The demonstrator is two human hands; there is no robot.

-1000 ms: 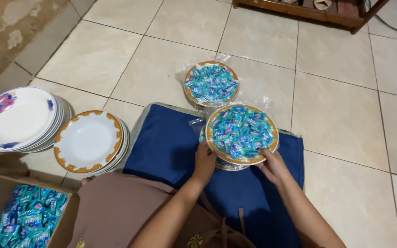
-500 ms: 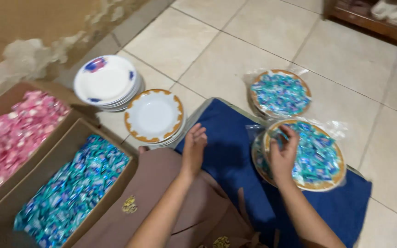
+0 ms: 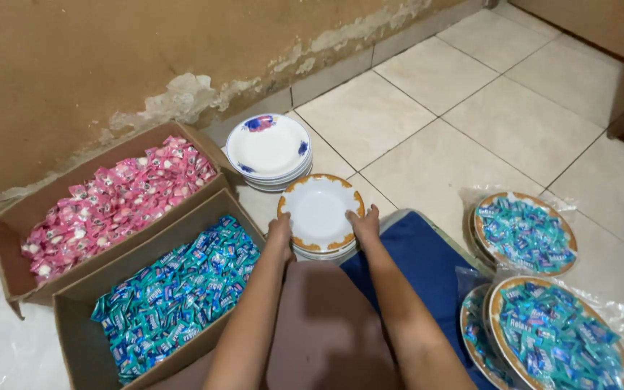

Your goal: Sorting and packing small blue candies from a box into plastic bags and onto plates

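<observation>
Both my hands hold the top plate of a stack of white plates with orange-gold rims (image 3: 319, 213) on the tiled floor. My left hand (image 3: 280, 235) grips its left edge and my right hand (image 3: 365, 225) grips its right edge. Behind it stands a second stack of white plates with blue flowers (image 3: 267, 148). At my left, a cardboard box of blue wrapped candies (image 3: 175, 292) lies open, and a box of pink wrapped candies (image 3: 110, 206) sits beyond it against the wall.
Plates heaped with blue candies under clear plastic sit at the right: one farther away (image 3: 523, 232), and a pair close by (image 3: 557, 338). A blue cloth (image 3: 417, 253) covers the floor before me. A brown garment (image 3: 319, 325) covers my lap.
My view swung left. Both hands left the candy-filled plate at the right and moved to the stack of orange-rimmed plates, now gripping the top one.
</observation>
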